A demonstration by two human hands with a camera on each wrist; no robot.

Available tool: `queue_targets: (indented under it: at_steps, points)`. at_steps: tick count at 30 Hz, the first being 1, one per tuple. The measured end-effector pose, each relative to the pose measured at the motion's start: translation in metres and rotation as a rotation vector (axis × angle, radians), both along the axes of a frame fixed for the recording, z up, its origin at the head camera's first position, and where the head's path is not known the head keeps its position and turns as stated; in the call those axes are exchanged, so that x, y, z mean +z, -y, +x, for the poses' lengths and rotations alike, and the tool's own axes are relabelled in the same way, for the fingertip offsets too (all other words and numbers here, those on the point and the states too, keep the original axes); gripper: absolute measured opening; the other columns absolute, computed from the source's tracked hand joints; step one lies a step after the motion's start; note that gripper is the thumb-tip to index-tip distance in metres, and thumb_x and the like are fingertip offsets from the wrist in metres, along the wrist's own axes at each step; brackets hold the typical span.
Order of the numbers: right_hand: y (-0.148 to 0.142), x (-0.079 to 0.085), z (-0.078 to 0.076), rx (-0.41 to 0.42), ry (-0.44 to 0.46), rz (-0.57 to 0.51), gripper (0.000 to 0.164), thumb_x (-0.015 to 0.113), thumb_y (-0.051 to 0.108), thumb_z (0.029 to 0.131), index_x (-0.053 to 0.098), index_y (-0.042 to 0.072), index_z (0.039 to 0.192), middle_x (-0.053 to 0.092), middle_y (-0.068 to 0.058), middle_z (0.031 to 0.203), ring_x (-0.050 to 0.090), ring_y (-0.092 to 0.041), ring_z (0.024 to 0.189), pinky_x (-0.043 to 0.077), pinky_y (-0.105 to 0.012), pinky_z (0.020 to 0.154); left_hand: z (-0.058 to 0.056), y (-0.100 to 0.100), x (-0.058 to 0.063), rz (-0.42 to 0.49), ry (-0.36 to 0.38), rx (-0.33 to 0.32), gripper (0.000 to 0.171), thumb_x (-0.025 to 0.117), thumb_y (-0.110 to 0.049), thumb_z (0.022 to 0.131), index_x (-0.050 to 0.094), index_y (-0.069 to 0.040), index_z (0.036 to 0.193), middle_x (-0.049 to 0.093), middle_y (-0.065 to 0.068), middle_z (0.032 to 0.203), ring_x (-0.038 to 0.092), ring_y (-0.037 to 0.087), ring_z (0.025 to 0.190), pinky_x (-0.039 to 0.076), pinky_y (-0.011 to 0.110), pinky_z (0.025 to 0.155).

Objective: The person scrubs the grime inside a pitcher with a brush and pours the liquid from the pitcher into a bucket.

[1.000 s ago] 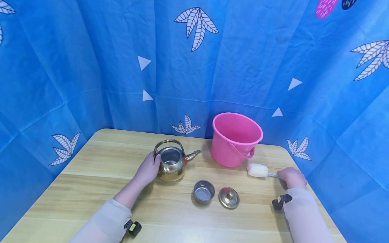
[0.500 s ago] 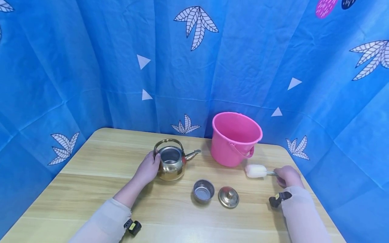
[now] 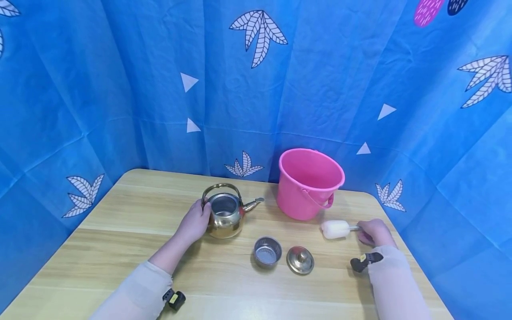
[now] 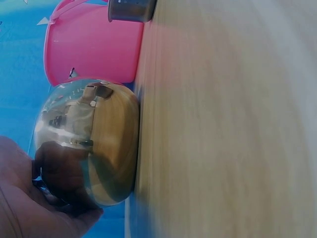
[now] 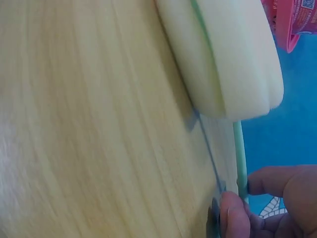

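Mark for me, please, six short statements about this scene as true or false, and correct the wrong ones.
1. The left hand holds the kettle. True.
2. In the head view, the metal cup is left of the lid. True.
3. The lid covers the kettle. False: it lies on the table.
4. The right hand holds the sponge brush outside the pink bucket. True.
5. The pink bucket lies on its side. False: it stands upright.
6. The metal cup is upside down. False: its opening faces up.

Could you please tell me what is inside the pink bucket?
Inside the pink bucket, the head view shows only pink inner wall; its near side covers the bottom, so anything lying there would be hidden.
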State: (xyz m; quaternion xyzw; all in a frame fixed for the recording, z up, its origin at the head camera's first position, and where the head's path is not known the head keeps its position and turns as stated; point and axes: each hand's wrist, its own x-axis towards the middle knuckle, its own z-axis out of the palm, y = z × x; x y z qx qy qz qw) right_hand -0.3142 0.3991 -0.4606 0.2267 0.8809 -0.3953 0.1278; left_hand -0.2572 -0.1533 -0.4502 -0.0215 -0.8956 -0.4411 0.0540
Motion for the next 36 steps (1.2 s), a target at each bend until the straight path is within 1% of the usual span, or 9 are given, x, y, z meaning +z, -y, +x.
queue_targets:
  at_steps: [2, 7, 10, 15, 18, 21, 26, 32, 36]
  points:
    - [0.0, -0.001, 0.0, -0.011, -0.008, -0.01, 0.033, 0.047, 0.021, 0.094, 0.061, 0.005, 0.069, 0.057, 0.002, 0.05, 0.056, -0.007, 0.045, 0.045, -0.02, 0.045, 0.0, 0.001, 0.0, 0.0, -0.001, -0.001, 0.052, 0.03, -0.025, 0.109, 0.039, 0.016, 0.139, 0.051, 0.035, 0.132, 0.044, 0.049, 0.132, 0.035, 0.06, 0.111]
    - [0.002, -0.002, 0.001, -0.088, -0.028, -0.115, 0.026, 0.046, 0.017, 0.095, 0.06, 0.0, 0.081, 0.06, -0.001, 0.055, 0.061, -0.008, 0.049, 0.053, -0.021, 0.05, 0.0, 0.001, -0.001, -0.003, 0.0, -0.004, 0.053, 0.03, -0.025, 0.109, 0.038, 0.016, 0.14, 0.05, 0.035, 0.134, 0.042, 0.049, 0.134, 0.034, 0.059, 0.111]
    - [0.003, 0.0, 0.002, -0.103, -0.035, -0.135, 0.026, 0.046, 0.018, 0.096, 0.06, -0.001, 0.084, 0.06, 0.0, 0.055, 0.061, -0.008, 0.049, 0.053, -0.02, 0.051, 0.0, 0.001, -0.001, -0.004, 0.001, -0.003, 0.054, 0.03, -0.025, 0.109, 0.036, 0.016, 0.142, 0.049, 0.036, 0.136, 0.041, 0.049, 0.135, 0.033, 0.059, 0.112]
    - [0.005, 0.006, 0.005, -0.099, -0.041, -0.163, 0.03, 0.045, 0.021, 0.096, 0.063, 0.002, 0.081, 0.058, 0.002, 0.053, 0.055, -0.008, 0.046, 0.047, -0.02, 0.047, 0.0, 0.001, -0.001, -0.003, 0.003, -0.003, 0.054, 0.03, -0.025, 0.109, 0.035, 0.016, 0.143, 0.048, 0.036, 0.138, 0.04, 0.049, 0.135, 0.032, 0.059, 0.112]
    - [0.005, 0.008, 0.005, -0.086, -0.055, -0.17, 0.033, 0.046, 0.023, 0.097, 0.064, 0.0, 0.082, 0.059, 0.001, 0.055, 0.056, -0.01, 0.048, 0.048, -0.022, 0.049, 0.0, 0.001, -0.001, -0.004, 0.009, -0.005, 0.054, 0.03, -0.025, 0.109, 0.034, 0.016, 0.144, 0.046, 0.037, 0.139, 0.04, 0.049, 0.136, 0.032, 0.059, 0.112]
    - [0.006, 0.013, 0.006, -0.05, -0.078, -0.122, 0.035, 0.047, 0.026, 0.096, 0.065, -0.001, 0.083, 0.061, -0.001, 0.057, 0.057, -0.012, 0.051, 0.048, -0.024, 0.052, 0.0, 0.001, -0.001, -0.007, 0.017, -0.003, 0.055, 0.029, -0.025, 0.109, 0.033, 0.017, 0.144, 0.045, 0.037, 0.14, 0.039, 0.05, 0.136, 0.031, 0.059, 0.113]
    - [0.011, 0.026, 0.01, 0.025, -0.134, -0.032, 0.038, 0.048, 0.028, 0.098, 0.067, -0.002, 0.085, 0.064, -0.001, 0.061, 0.061, -0.015, 0.057, 0.047, -0.027, 0.06, 0.001, 0.001, 0.0, -0.01, 0.024, -0.001, 0.054, 0.029, -0.025, 0.109, 0.033, 0.016, 0.144, 0.044, 0.037, 0.141, 0.038, 0.05, 0.136, 0.031, 0.059, 0.113]
    - [0.024, 0.04, 0.013, 0.003, -0.196, -0.103, 0.031, 0.053, 0.02, 0.096, 0.061, -0.009, 0.1, 0.067, -0.002, 0.065, 0.066, -0.012, 0.058, 0.057, -0.026, 0.062, 0.001, 0.001, 0.0, -0.006, 0.018, -0.004, 0.053, 0.029, -0.025, 0.109, 0.035, 0.016, 0.143, 0.047, 0.036, 0.138, 0.04, 0.05, 0.135, 0.032, 0.06, 0.112]
    - [0.031, 0.049, 0.014, 0.007, -0.218, -0.136, 0.033, 0.053, 0.016, 0.095, 0.055, -0.015, 0.108, 0.068, -0.004, 0.066, 0.068, -0.011, 0.057, 0.059, -0.026, 0.06, 0.001, 0.001, 0.0, -0.01, 0.019, -0.004, 0.054, 0.029, -0.025, 0.109, 0.034, 0.017, 0.143, 0.046, 0.037, 0.139, 0.04, 0.05, 0.135, 0.032, 0.06, 0.112]
